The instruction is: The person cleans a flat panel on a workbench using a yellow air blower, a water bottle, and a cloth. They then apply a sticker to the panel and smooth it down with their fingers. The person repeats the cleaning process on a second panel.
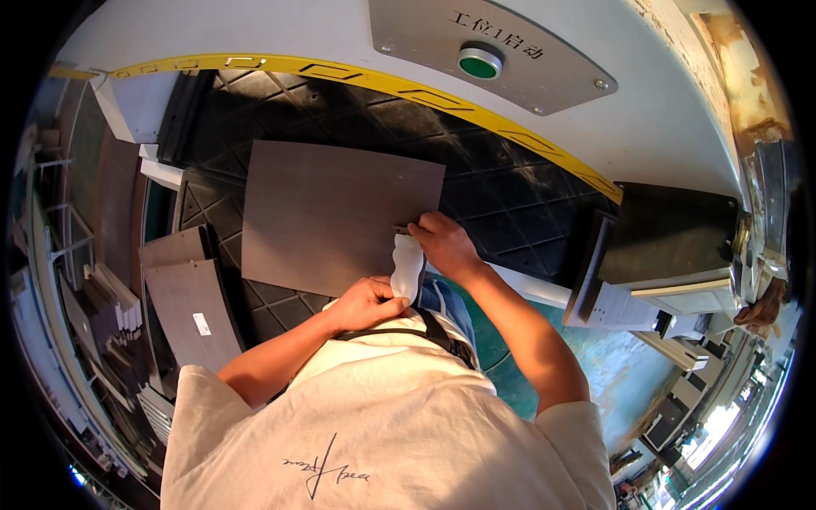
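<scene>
In front of me a flat brown wood-grain panel (340, 212) lies on the black ribbed bed. Over its near right corner is a white strip (407, 263) with wavy edges, whose exact kind I cannot make out. My left hand (367, 304) is closed, with its thumb pressed on the strip's lower end. My right hand (446, 245) pinches at the upper end, beside a small dark piece (402, 229) at the panel's right edge. Whether that piece is part of the strip cannot be told.
A yellow-edged machine housing with a green push button (480, 62) spans the far side. More brown boards (191, 306) lie at the left, one with a white label (201, 324). A black box (671, 234) stands at the right, above stacked pale panels (616, 299).
</scene>
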The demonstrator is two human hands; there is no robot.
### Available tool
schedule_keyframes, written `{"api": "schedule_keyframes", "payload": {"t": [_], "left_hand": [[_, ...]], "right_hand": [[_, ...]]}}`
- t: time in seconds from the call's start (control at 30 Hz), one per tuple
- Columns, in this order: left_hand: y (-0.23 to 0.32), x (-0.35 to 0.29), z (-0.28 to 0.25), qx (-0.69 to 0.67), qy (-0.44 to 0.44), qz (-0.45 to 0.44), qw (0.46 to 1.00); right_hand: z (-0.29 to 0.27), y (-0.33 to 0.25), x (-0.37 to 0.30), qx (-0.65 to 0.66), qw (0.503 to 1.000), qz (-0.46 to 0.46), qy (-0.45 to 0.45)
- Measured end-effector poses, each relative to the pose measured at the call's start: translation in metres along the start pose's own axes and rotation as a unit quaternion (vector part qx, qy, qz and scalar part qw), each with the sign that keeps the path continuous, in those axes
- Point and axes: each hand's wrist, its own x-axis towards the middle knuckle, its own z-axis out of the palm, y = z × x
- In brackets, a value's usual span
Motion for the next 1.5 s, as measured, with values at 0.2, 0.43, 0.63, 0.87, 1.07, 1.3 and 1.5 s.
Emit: {"api": "schedule_keyframes", "payload": {"t": [0.2,0.43,0.63,0.87,1.07,1.3,1.5], "left_hand": [[0.005,-0.006,0.0,-0.013,0.008,-0.034,0.999],[0.007,-0.005,-0.001,0.014,0.007,-0.043,0.999],[0.0,-0.009,0.001,0.007,0.009,-0.037,0.999],[0.001,-0.011,0.003,-0.007,0.014,-0.032,0.999],[0.002,-0.012,0.003,0.0,0.012,-0.015,1.0],[0.001,-0.013,0.003,-0.002,0.017,-0.016,1.0],[0.004,-0.015,0.002,-0.008,0.014,-0.018,1.0]], "right_hand": [[0.015,-0.009,-0.009,0.001,0.996,0.074,0.049],[0.016,-0.012,-0.007,-0.011,0.995,0.077,0.063],[0.007,-0.001,-0.008,0.094,0.986,0.14,0.0],[-0.006,0.008,-0.001,0.08,0.985,0.15,-0.013],[-0.003,0.008,-0.002,0.071,0.99,0.123,0.009],[-0.003,0.008,-0.002,0.068,0.989,0.127,0.012],[-0.004,0.007,-0.006,0.077,0.988,0.135,0.012]]}}
